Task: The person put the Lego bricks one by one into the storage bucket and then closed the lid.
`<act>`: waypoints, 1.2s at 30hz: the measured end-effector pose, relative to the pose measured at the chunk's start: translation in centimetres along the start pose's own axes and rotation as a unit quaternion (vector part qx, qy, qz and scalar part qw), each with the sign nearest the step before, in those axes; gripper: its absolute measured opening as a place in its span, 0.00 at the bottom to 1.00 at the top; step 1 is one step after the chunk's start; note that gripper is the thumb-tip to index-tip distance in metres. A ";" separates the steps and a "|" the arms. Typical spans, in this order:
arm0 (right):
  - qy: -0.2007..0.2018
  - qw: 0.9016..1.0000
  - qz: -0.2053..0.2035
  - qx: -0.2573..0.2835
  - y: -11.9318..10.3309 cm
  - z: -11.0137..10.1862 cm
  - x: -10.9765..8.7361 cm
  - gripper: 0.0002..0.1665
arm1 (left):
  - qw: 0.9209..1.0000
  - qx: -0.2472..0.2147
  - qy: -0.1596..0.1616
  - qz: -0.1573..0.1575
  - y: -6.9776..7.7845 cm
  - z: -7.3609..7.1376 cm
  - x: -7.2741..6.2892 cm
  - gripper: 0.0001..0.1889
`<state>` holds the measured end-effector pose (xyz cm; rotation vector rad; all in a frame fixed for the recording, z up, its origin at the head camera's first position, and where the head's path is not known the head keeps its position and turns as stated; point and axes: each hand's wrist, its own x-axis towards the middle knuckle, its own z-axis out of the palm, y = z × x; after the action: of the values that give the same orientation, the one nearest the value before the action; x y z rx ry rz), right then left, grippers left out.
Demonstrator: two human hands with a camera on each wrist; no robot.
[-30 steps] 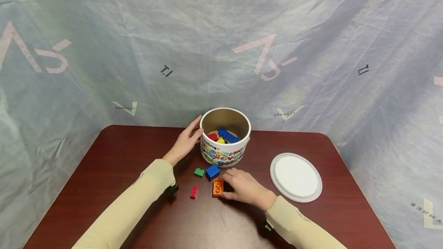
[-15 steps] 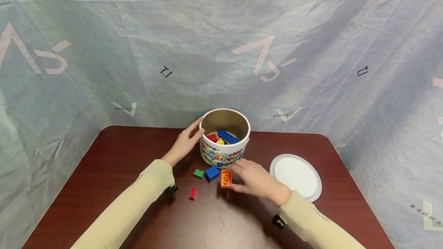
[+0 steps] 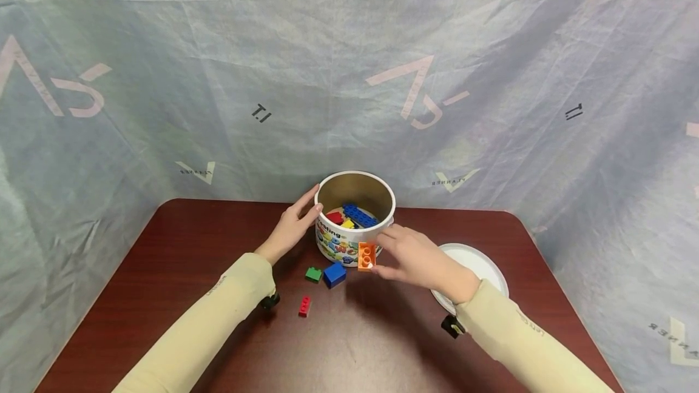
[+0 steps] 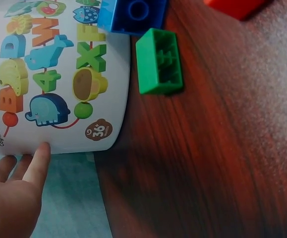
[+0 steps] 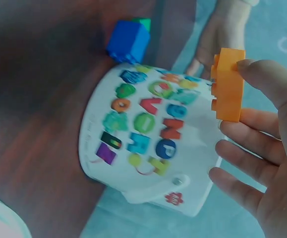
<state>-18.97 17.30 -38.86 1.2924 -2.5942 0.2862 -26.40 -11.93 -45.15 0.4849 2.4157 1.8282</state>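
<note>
My right hand (image 3: 420, 256) pinches an orange toy brick (image 3: 366, 256) between thumb and fingertips, in the air before the right front of a white printed bucket (image 3: 335, 247). In the right wrist view the orange brick (image 5: 230, 84) shows its studs toward the bucket. My left hand (image 3: 290, 227) rests against the bucket's left side, its fingers fairly straight and its thumb close to the rim. Inside the bucket lie a long blue brick (image 3: 359, 216), a red one (image 3: 334, 217) and a yellow one (image 3: 347, 223).
On the dark red-brown table (image 3: 229, 344), before the bucket, lie a green brick (image 3: 314, 274), a blue brick (image 3: 335, 275) and a slim red brick (image 3: 304, 306). A round white lid (image 3: 486, 264) lies to the right, partly behind my right hand. Grey cloth (image 3: 306, 77) hangs behind.
My right hand has lifted the orange brick off the table and carried it up and right, toward the bucket's front. The left hand has stayed at the bucket.
</note>
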 end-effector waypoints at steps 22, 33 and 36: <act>-0.006 0.998 0.061 0.009 3.9 -2.5 4.6 0.27 | 1.000 0.019 0.007 0.013 -2.4 0.0 0.7 0.33; -0.040 0.992 0.112 0.032 6.1 -1.7 6.7 0.28 | 1.000 0.005 0.001 0.009 -2.4 -0.1 0.8 0.33; -0.049 0.990 0.125 0.034 6.4 -1.5 7.3 0.28 | 1.000 -0.004 -0.006 0.004 -2.3 -0.1 0.8 0.34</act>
<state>-28.18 15.96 -35.84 1.0236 -2.8557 0.3668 -27.63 -12.37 -47.24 0.5042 2.4009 1.8310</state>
